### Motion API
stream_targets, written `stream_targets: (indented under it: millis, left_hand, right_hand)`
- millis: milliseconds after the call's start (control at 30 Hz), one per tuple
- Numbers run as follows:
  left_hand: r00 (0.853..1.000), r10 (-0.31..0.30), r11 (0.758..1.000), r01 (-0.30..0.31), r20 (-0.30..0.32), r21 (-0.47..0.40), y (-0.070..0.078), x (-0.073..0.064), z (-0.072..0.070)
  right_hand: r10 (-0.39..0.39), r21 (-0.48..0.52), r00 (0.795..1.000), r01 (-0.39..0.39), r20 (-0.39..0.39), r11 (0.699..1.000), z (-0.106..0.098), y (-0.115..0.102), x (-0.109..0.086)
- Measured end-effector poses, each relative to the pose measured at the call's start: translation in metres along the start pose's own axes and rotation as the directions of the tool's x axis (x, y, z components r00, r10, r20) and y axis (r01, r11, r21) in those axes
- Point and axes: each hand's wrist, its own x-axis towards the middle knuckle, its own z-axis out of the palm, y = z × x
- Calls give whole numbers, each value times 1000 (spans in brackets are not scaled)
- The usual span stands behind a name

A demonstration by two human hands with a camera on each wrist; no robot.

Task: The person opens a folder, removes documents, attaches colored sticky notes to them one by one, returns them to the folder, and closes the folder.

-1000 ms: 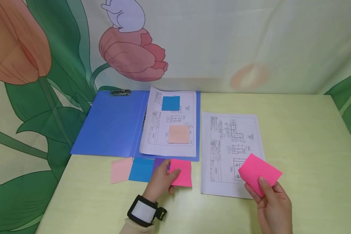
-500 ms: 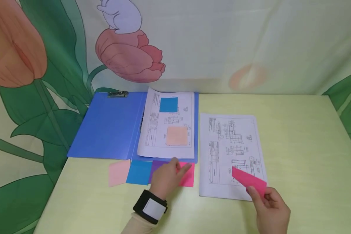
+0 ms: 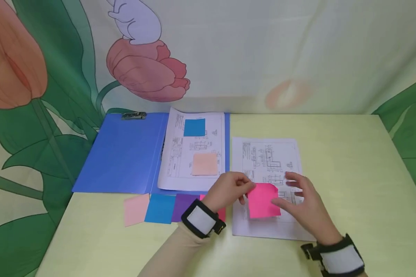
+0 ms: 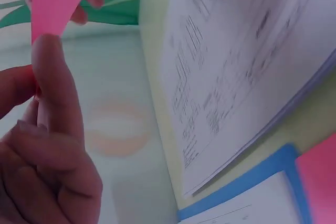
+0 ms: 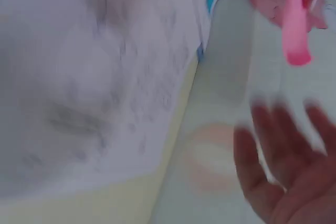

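Dangling from the left hand [image 3: 230, 190], a hot pink note [image 3: 263, 202] is a plain, nearly square piece of paper with no marks on the side seen from above. Its upper right corner looks slightly bent, and from the wrist cameras it shows as a narrow, slanting strip, curved at its lower end in the right wrist view. It hangs above the loose printed sheet [image 3: 249, 227], which carries line drawings and lies right of the open blue folder [image 3: 121, 154].

The left hand has thumb and fingertip pressed together on the note's upper left corner, with other fingers folded beneath (the left wrist view shows this pinch up close). The right hand [image 3: 310, 207] is spread wide, thumb well apart from the fingers, holding nothing. Its thumb tip overlaps the note's right edge from above; whether it touches I cannot tell.

Beside the left wrist, along the folder's lower edge, runs an overlapping row: a pale pink square [image 3: 136, 209], a blue square [image 3: 160, 209], a purple square [image 3: 185, 207] and a second hot pink square [image 3: 222, 214], the last partly hidden by the wristband [image 3: 202, 220]. On the folder's own printed pages [image 3: 170, 182] sit another blue square [image 3: 195, 127] and a peach square [image 3: 205, 164].
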Motion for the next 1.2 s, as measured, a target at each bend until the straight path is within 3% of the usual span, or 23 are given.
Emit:
stream_targets:
  millis: [100, 167, 233, 267, 300, 400, 433, 467, 500, 567, 667, 800, 900, 1200]
  left_hand:
    - [1000, -12, 997, 10, 15, 75, -1, 26, -7]
    - [999, -43, 990, 45, -12, 136, -4, 42, -9]
    - [997, -54, 957, 68, -59, 282, -9, 58, -10]
    - [996, -45, 917, 70, -73, 392, -12, 66, -9]
    - [996, -38, 857, 73, -78, 511, -17, 74, -7]
    - [999, -9, 623, 41, -45, 781, -32, 91, 2]
    - [1000, -8, 568, 23, -22, 823, -37, 95, 5]
    - [1000, -16, 538, 11, -3, 843, -41, 98, 7]
    - [1000, -28, 529, 7, 9, 848, -44, 101, 9]
    - [999, -44, 533, 4, 23, 846, -46, 104, 10]
    - [998, -51, 532, -7, 40, 847, -41, 105, 9]
    - [995, -86, 475, -8, 56, 880, -32, 101, 9]
    - [993, -105, 454, -4, 58, 891, -29, 101, 10]
    - [994, -98, 469, 4, 47, 883, -28, 104, 12]
  right_hand:
    - [68, -159, 992, -51, 104, 986, -6, 13, 43]
    - [78, -172, 989, -55, 129, 984, -8, 25, 71]
    - [99, -159, 985, -77, 138, 984, -11, 39, 97]
    - [115, -159, 983, -91, 146, 983, -12, 47, 109]
    - [127, -171, 980, -101, 150, 980, -12, 54, 120]
    - [208, -188, 962, -174, 178, 967, -10, 74, 145]
    - [232, -195, 955, -195, 187, 961, -8, 79, 150]
    - [264, -190, 944, -227, 198, 955, -7, 83, 155]
    - [290, -186, 935, -254, 204, 949, -6, 86, 159]
    - [330, -180, 921, -295, 209, 938, -5, 89, 166]
    - [358, -177, 909, -324, 213, 929, -6, 89, 176]
    - [389, -178, 892, -354, 230, 918, -4, 89, 182]
    - [414, -182, 878, -378, 239, 908, -4, 87, 184]
    - [453, -231, 857, -402, 245, 886, -6, 81, 187]
